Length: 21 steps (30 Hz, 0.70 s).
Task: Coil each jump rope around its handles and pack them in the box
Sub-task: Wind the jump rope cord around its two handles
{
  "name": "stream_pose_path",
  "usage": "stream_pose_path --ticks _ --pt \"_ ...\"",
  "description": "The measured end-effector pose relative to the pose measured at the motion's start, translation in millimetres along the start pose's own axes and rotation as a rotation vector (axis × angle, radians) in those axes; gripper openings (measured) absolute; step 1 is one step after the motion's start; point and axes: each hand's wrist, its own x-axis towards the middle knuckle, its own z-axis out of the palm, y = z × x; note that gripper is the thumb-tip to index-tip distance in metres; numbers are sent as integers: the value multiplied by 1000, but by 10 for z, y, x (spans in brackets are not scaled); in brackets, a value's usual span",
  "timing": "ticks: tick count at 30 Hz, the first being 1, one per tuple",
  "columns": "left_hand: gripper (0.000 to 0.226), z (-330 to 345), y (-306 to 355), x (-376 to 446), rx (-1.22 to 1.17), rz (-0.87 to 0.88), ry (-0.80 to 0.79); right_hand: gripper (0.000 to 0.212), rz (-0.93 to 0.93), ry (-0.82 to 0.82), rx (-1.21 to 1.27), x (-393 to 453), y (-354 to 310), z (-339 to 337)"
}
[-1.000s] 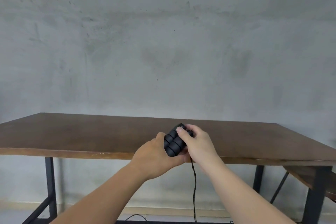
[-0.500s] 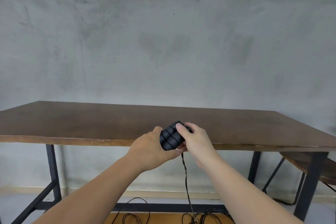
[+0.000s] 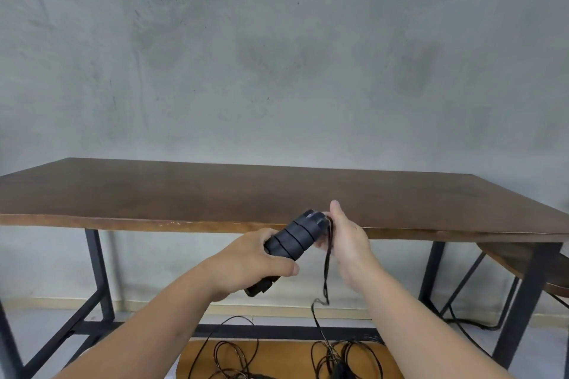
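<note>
Now we hold the handles (image 3: 295,237), a black bundle tilted up to the right, in front of the table (image 3: 215,194) edge: our left hand (image 3: 246,261) wraps its fingers and thumb round their lower half, so the upper half sticks out above it. Our right hand (image 3: 345,240) sits just right of the top end, thumb raised, and seems to pinch the rope (image 3: 327,268) there, though we cannot tell for sure. From there the rope hangs down to loose coils on the floor.
</note>
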Motion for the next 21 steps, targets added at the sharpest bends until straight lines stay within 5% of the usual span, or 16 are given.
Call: stream_pose_path --ticks 8,13,16,21 --pt "53 173 -195 -8 -476 -103 80 44 59 -98 -220 -475 660 243" --pt "62 320 -428 -99 -768 -201 -39 48 321 -283 -220 -768 877 229" --pt "70 315 -554 -129 -656 -212 -72 46 302 -384 -382 -870 869 126" --pt "57 160 -662 -174 -138 -213 14 29 70 -547 -939 -897 574 -133"
